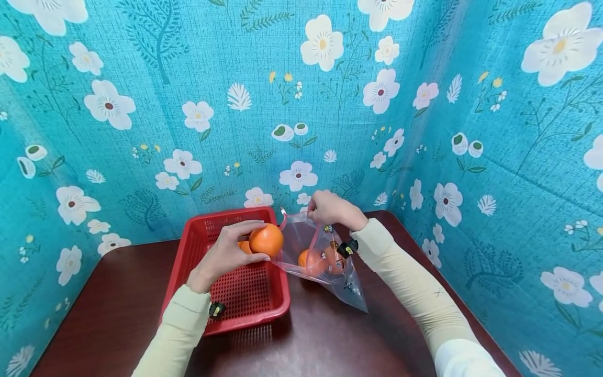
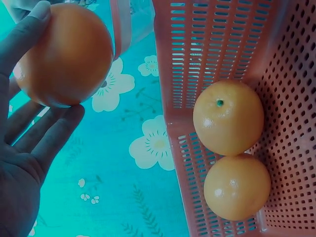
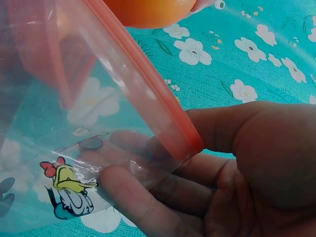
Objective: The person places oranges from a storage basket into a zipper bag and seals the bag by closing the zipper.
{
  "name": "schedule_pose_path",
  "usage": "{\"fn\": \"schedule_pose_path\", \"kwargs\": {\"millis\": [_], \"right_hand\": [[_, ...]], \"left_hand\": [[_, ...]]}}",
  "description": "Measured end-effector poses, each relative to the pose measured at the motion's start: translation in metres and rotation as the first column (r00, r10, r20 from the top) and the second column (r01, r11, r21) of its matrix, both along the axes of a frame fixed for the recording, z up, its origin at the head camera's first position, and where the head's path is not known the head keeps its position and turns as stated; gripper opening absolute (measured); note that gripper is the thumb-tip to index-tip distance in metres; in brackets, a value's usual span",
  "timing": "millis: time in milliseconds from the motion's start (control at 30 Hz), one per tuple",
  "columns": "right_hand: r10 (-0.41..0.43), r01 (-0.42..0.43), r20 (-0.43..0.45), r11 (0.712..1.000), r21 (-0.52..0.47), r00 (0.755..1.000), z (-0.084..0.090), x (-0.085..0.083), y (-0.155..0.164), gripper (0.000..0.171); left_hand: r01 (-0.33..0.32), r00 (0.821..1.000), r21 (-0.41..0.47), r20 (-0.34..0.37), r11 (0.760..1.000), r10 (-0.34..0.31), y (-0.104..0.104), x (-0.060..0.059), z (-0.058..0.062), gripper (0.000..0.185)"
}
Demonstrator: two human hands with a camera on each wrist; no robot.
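Note:
My left hand [image 1: 226,254] grips an orange [image 1: 266,240] over the right rim of the red perforated basket [image 1: 235,293], close to the mouth of a clear zip bag [image 1: 325,267]. The left wrist view shows that orange [image 2: 64,54] held between thumb and fingers [image 2: 44,133], with two more oranges [image 2: 228,117] [image 2: 237,186] lying in the basket [image 2: 291,74]. My right hand [image 1: 332,209] pinches the bag's top edge and holds it open. The bag's red zip strip [image 3: 148,94] runs past my fingers [image 3: 148,207]. Oranges [image 1: 313,262] lie inside the bag.
The basket and bag stand on a dark brown table [image 1: 330,340]. Teal flowered cloth walls [image 1: 330,78] close in the back and both sides. A cartoon duck print [image 3: 69,187] marks the bag.

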State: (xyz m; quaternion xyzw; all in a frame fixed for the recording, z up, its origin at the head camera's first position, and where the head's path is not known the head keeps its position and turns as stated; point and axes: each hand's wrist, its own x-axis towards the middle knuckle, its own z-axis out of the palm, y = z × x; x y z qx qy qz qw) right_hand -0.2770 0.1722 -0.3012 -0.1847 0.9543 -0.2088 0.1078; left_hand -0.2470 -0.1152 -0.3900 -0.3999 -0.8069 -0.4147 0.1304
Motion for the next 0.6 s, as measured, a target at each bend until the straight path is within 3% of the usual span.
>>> {"fn": "schedule_pose_path", "kwargs": {"millis": [233, 600], "right_hand": [[0.009, -0.009, 0.002, 1.0, -0.008, 1.0, 0.001, 0.001, 0.0, 0.048], [0.017, -0.017, -0.006, 1.0, 0.007, 1.0, 0.001, 0.002, 0.0, 0.048]], "left_hand": [[-0.012, 0.999, -0.035, -0.034, 0.999, 0.011, 0.004, -0.001, -0.001, 0.067], [-0.031, 1.0, -0.08, -0.009, 0.996, 0.03, 0.012, 0.004, 0.0, 0.067]]}}
